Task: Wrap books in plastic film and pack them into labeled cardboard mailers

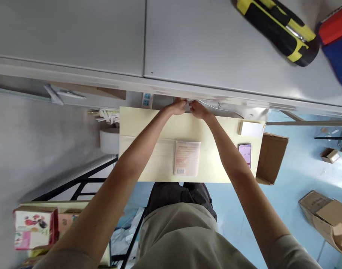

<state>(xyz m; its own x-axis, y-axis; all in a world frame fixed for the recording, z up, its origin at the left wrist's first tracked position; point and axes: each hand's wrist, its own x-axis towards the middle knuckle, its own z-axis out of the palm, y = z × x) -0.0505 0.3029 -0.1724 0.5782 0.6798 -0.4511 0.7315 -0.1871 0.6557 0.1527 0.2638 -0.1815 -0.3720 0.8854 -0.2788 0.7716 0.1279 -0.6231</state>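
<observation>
Both my arms stretch to the far edge of the pale yellow tabletop (pixel 212 149), close under the grey overhead ledge. My left hand (pixel 178 107) is closed, its fingers curled toward my right hand. My right hand (pixel 198 110) is closed too, a short gap away. Something small and whitish shows between them, too small to name. A thin white cable (pixel 218 108) runs off to the right behind my right hand. Nearer to me lies a book (pixel 187 158) in a clear plastic sleeve, flat on the tabletop, touched by neither hand.
A phone (pixel 245 154) and a white box (pixel 252 129) rest on the tabletop's right side. A power strip (pixel 147 101) sits behind its left part. Above, a yellow-black tool (pixel 283 30) lies on the grey cabinet (pixel 75 33). An open cardboard box (pixel 271 158) stands at right.
</observation>
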